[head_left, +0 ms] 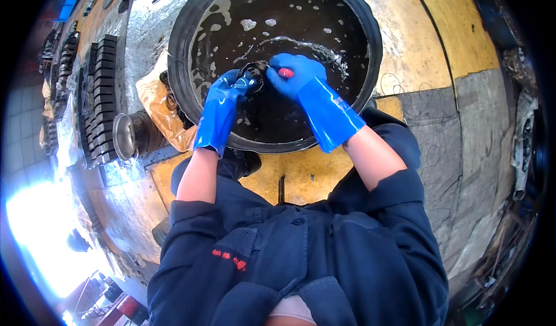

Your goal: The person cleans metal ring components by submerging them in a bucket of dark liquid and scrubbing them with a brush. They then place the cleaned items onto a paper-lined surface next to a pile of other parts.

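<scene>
My left hand (225, 92), in a long blue rubber glove, grips a dark, wet, ring-shaped metal part (255, 74) by its side. Close beside it, my right hand (300, 74), gloved the same way, is closed around a tool whose rounded red handle end (285, 72) shows by the thumb. The tool's working end is hidden, so I cannot tell its kind or whether it touches the ring. Both hands are over the near half of a big round black tub (373, 42). Dark liquid (301, 25) with patches of foam fills its inside.
Left of the tub lie a crumpled brown plastic bag (168, 114) and a shiny metal cylinder (124, 136). A row of dark ribbed metal parts (103, 94) stands farther left. Worn yellow floor boards (399, 30) and grey mats (431, 135) extend to the right.
</scene>
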The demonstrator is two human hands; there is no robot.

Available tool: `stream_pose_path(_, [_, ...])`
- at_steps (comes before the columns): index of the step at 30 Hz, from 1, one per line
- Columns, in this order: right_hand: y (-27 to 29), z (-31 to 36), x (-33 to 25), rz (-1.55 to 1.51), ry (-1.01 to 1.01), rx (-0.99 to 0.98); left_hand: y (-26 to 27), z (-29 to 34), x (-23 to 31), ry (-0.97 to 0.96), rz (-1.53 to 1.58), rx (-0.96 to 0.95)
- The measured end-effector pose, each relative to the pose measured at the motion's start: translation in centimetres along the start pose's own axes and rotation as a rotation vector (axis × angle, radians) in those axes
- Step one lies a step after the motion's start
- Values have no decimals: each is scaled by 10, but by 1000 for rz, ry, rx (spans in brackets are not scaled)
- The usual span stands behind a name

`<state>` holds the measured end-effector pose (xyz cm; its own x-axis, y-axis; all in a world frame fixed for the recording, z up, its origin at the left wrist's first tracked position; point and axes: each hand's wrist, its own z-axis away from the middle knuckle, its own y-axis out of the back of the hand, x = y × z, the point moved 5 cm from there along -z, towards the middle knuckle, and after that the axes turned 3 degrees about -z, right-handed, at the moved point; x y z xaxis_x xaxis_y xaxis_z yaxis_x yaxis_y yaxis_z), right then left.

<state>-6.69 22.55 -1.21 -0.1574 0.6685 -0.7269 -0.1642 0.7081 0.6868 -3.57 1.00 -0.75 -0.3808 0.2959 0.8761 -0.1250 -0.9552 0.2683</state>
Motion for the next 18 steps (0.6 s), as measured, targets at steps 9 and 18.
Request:
stream_pose_path(9, [14, -3, 1, -472, -115, 45, 2, -3, -6, -51, 13, 68])
stream_pose_path(18, [-5, 21, -7, -1017, -322, -201, 8, -9, -8, -253, -114, 118])
